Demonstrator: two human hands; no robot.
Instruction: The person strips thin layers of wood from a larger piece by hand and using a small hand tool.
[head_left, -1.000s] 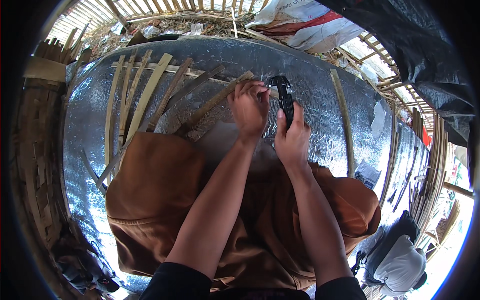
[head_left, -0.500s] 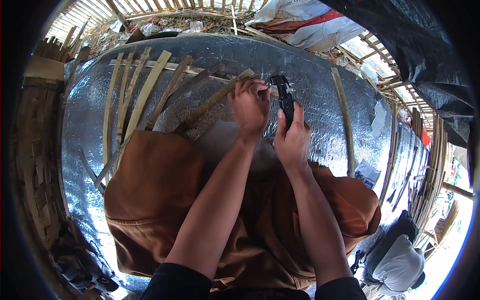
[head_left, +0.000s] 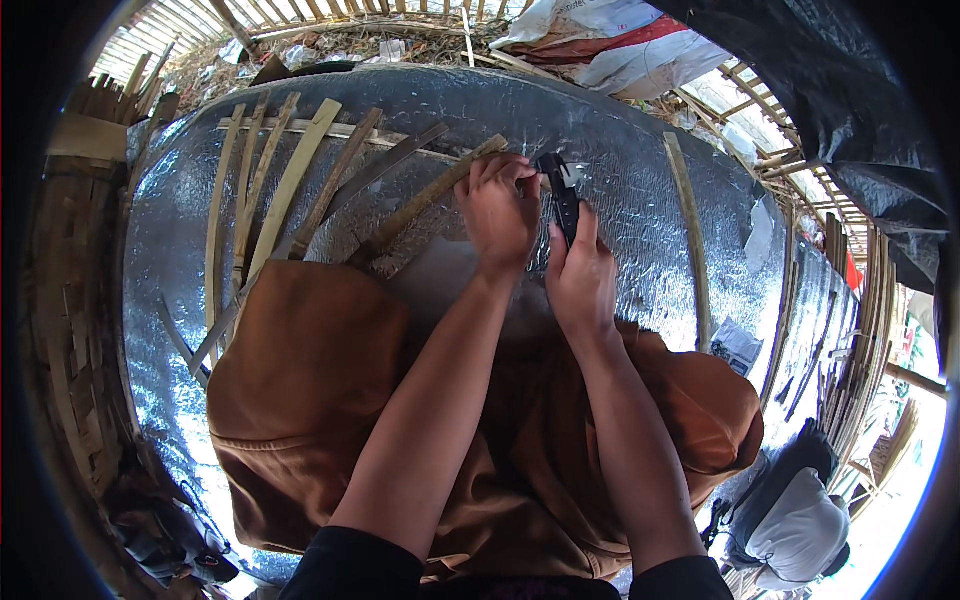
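Note:
My right hand (head_left: pixel 582 275) is wrapped round a black stapler-like tool (head_left: pixel 566 210) with a small silver metal part near its top end. The tool stands nearly upright in the picture, its head close to my left fingertips. My left hand (head_left: pixel 500 215) is closed in a pinch beside that head. Something small and pale shows at its fingertips, too little of it to name. Just beyond the left hand lies the end of a bamboo strip (head_left: pixel 420 205). Brown cloth (head_left: pixel 310 360) covers my lap beneath both forearms.
A silver foil sheet (head_left: pixel 640 230) spreads over the work surface. Several bamboo strips (head_left: pixel 290 185) lie fanned at the left; a long stick (head_left: pixel 690 240) lies at the right. A black tarp (head_left: pixel 850 110) hangs at upper right. A grey-and-black bundle (head_left: pixel 795 525) sits lower right.
My right hand has turned the black tool slightly, so its head shows from another side and its silver part looks smaller. My left hand stays nearly in place, still pinched.

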